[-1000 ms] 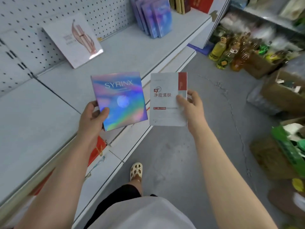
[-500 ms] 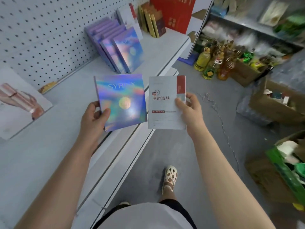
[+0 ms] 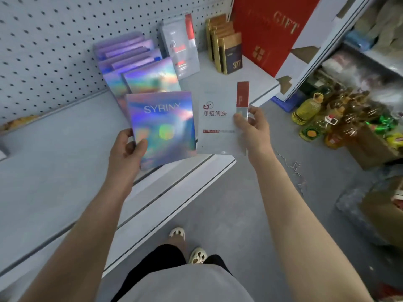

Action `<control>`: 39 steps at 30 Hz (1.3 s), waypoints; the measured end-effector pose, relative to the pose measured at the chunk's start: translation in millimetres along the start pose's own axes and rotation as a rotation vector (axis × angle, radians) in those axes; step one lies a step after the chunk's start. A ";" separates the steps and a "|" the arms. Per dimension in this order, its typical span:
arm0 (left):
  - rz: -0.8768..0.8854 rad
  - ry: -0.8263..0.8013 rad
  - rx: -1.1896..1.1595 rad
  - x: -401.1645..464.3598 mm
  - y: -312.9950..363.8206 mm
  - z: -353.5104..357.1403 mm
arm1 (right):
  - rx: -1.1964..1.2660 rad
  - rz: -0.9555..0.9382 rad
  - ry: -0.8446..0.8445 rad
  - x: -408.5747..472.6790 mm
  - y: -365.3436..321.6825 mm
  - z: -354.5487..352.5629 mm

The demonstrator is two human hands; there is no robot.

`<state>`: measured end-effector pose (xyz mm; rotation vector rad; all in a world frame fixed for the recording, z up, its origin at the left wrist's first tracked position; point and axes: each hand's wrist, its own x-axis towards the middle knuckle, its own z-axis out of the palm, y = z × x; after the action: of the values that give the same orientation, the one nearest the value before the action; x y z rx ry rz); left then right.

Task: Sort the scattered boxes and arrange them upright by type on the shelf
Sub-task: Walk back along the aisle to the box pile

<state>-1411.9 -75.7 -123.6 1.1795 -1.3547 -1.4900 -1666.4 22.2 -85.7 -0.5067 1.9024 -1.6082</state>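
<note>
The left hand [image 3: 127, 149] holds a shiny rainbow box [image 3: 162, 127] marked SYRINX by its lower left corner, thumb pressed on the front face and the other fingers curled behind it out of sight. The right hand [image 3: 250, 129] grips a white box [image 3: 218, 123] with a red strip along its right edge, thumb on the front near that edge and the fingers wrapped round the back. Both boxes are held upright, side by side and almost touching, above the front edge of the grey shelf [image 3: 54, 162]. Further back on the shelf, a row of matching rainbow boxes [image 3: 139, 68] leans against the pegboard wall [image 3: 54, 40], one behind the other. Just to the right of that row stands another white box with a red strip [image 3: 181, 46], also tilted back toward the wall. Next along are several gold and dark boxes [image 3: 226, 49] standing upright together, and beside them a large red gift box [image 3: 268, 29] with GIFT in gold letters. On the floor [image 3: 239, 203] to the right, bottles of yellow oil [image 3: 307, 107] stand close to a cardboard box [image 3: 370, 147]. The person's feet in pale sandals [image 3: 189, 247] show at the bottom, near the base of the shelf.
</note>
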 end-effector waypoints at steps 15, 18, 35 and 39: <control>0.080 0.132 -0.057 73.3 16.0 71.6 | -0.213 -0.200 -0.352 223.8 -37.1 51.5; 0.083 0.213 -0.052 74.3 12.8 89.5 | -0.262 -0.191 -0.490 263.1 -36.3 73.2; 0.007 0.526 -0.153 70.2 12.6 145.8 | -0.690 -0.596 -0.285 333.9 -46.8 133.6; 0.010 0.498 -0.138 67.6 6.5 139.9 | -0.462 -0.606 -0.521 294.0 -61.7 130.2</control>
<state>-1564.7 -104.6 -125.9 1.3386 -0.9050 -1.1565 -1808.1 -272.8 -94.3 -1.6475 1.7788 -1.1589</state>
